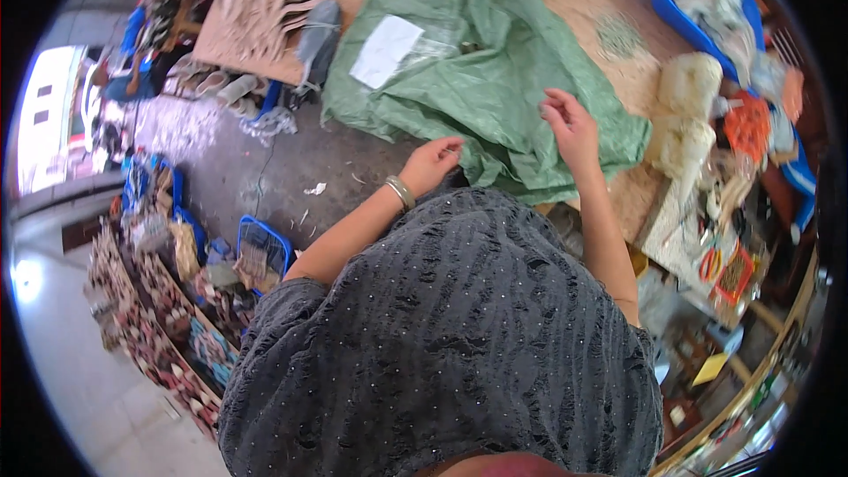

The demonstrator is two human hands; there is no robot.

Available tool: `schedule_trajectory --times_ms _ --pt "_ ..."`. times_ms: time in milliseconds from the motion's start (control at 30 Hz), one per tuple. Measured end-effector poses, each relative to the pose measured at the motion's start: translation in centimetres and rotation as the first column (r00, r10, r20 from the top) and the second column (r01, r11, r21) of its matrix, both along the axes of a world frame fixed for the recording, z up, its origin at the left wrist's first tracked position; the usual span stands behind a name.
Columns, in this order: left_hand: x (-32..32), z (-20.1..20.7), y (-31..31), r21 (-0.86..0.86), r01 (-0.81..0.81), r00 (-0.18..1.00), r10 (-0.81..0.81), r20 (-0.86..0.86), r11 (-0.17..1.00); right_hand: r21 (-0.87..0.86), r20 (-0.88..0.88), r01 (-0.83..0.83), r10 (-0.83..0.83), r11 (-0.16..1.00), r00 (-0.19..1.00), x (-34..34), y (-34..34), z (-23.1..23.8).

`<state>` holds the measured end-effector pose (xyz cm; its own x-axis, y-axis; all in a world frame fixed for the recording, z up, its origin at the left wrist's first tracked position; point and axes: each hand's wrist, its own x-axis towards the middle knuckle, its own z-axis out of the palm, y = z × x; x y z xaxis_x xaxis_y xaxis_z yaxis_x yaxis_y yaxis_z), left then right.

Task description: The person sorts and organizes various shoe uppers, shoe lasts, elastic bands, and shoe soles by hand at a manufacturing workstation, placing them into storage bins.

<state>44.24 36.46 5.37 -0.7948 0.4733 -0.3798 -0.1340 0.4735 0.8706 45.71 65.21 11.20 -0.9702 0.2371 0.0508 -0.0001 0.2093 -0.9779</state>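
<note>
A large green woven plastic sack [512, 44] lies spread and crumpled over the wooden table, its near edge hanging by my body. My left hand [430, 165], with a bangle on the wrist, is at that near edge; its fingers are curled together on a fold of the sack. Over the right part of the sack is my right hand [574, 130], its thumb and fingers bent but apart, with nothing seen between them. A white paper sheet [386, 51] rests on the sack's left part, next to a clear plastic piece [433, 49].
Curved tan strips [256, 13] and a grey shoe-shaped thing [319, 40] lie at the table's far left. Yellowish plastic jugs [685, 115] and a blue basin [680, 13] stand right. A blue basket [265, 243] sits on the floor left. Another person [141, 75] is at far left.
</note>
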Motion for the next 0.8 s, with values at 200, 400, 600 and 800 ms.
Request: schedule_trajectory --times_ms 200,400,600,800 --pt "3.3 1.5 -1.9 -0.139 -0.021 0.964 -0.017 -0.267 0.990 0.439 -0.102 -0.307 0.386 0.844 0.917 -6.2 -7.1 -4.2" --pt "3.8 3.8 -4.7 -0.140 -0.224 0.952 0.185 -0.244 0.964 0.762 0.344 -0.544 0.492 0.352 0.800 -4.6 -8.2 -12.6" --pt "-0.5 2.1 -7.6 -0.068 -0.413 0.891 0.388 -0.235 0.908 0.730 0.383 -0.517 0.359 0.446 0.851 0.6 -1.3 -17.8" --pt "-11.2 -2.5 -9.0 -0.156 -0.448 0.862 0.378 -0.338 0.880 0.723 0.528 -0.575 0.230 0.384 0.818 0.6 -2.1 -15.7"
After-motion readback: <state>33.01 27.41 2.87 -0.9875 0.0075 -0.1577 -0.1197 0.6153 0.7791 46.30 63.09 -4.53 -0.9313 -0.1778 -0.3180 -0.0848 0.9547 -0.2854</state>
